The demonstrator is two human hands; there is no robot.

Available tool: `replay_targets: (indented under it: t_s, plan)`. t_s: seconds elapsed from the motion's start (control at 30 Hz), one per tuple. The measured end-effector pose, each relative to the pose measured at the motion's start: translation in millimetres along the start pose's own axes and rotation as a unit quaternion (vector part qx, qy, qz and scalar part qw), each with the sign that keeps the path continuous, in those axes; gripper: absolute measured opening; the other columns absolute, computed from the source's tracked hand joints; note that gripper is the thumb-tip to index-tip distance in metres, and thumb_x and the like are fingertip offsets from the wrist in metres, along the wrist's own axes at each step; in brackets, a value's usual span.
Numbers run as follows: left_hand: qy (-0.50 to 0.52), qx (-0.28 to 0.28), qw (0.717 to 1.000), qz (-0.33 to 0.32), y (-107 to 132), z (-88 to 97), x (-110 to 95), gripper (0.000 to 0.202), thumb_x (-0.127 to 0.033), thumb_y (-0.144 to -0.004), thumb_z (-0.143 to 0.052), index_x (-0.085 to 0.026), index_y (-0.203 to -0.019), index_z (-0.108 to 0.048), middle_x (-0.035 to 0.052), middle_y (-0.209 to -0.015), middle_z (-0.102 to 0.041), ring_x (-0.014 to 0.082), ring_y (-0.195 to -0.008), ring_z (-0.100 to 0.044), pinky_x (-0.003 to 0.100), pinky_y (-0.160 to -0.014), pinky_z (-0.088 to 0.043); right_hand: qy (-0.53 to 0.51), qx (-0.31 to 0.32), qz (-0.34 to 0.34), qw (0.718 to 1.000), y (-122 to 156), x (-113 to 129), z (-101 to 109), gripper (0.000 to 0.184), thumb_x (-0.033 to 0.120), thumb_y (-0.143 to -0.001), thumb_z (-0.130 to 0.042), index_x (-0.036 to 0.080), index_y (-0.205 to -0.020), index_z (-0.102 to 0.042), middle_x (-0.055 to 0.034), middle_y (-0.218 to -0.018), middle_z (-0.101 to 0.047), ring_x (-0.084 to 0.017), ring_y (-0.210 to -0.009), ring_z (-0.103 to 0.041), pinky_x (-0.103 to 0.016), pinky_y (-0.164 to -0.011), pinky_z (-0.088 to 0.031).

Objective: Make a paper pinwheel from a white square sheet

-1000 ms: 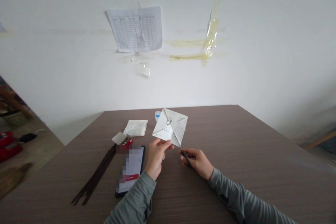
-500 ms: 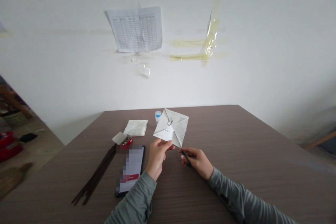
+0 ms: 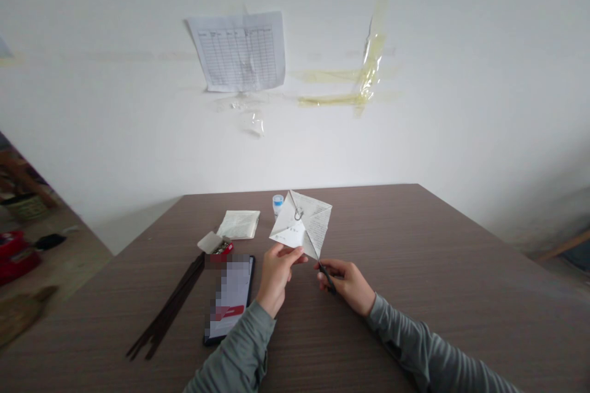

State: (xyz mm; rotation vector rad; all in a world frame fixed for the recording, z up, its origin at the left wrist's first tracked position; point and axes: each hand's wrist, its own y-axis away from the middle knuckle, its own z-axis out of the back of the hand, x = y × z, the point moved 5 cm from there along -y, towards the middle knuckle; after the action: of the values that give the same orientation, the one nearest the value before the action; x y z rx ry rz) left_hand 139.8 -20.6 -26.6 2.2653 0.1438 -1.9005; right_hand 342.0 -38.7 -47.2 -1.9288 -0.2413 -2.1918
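Folded paper (image 3: 299, 225) barely shifted, hiding tips of scissors (image 3: 327, 277)

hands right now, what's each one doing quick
Left hand: closed, pinching the folded paper.
Right hand: closed, holding a black-handled cutting tool.

White plaster wall (image 3: 138, 147) behind a brown wood-grain table (image 3: 461, 319), with 1 ruled paper chart (image 3: 239, 51) taped up beside yellowed tape strips (image 3: 369, 67). Pale floor (image 3: 78, 221) at far left, holding a woven basket (image 3: 25, 209) and a red object (image 3: 18, 258). Soft, even light.
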Motion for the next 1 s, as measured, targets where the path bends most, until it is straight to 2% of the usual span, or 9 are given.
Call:
replay_targets:
  t_s: [0.27,0.47,1.0]
  plan:
    - [-0.009,0.005,1.000,0.002,1.0,-0.1,1.1,0.030,-0.028,-0.079,-0.107,-0.022,-0.088,-0.080,0.0038,-0.084,-0.089,0.0250,-0.076,-0.093,0.019,-0.045,-0.028,-0.013,-0.012,0.006,1.000,-0.6,-1.7,0.8,0.072,0.091,-0.069,-0.104,0.028,-0.102,-0.100,-0.0131,-0.076,-0.085,-0.042,-0.077,-0.081,-0.055,-0.078,-0.070]
    - [-0.007,0.006,1.000,0.000,1.6,-0.6,0.4,0.029,-0.029,-0.077,-0.106,-0.021,-0.089,-0.080,0.0048,-0.085,-0.089,0.0251,-0.076,-0.093,0.019,-0.045,-0.029,-0.004,-0.013,0.013,1.000,-1.9,-6.4,2.2,0.070,0.090,-0.073,-0.102,0.027,-0.104,-0.102,-0.0145,-0.079,-0.088,-0.042,-0.076,-0.082,-0.056,-0.079,-0.069]
    - [-0.015,0.002,1.000,0.005,1.7,-1.4,-0.8,0.029,-0.027,-0.079,-0.104,-0.022,-0.085,-0.076,0.0036,-0.083,-0.087,0.0249,-0.076,-0.092,0.019,-0.045,-0.029,-0.024,-0.017,0.018,0.999,-3.1,-6.6,1.4,0.060,0.082,-0.072,-0.105,0.027,-0.096,-0.099,-0.0127,-0.074,-0.084,-0.039,-0.073,-0.079,-0.054,-0.076,-0.066]
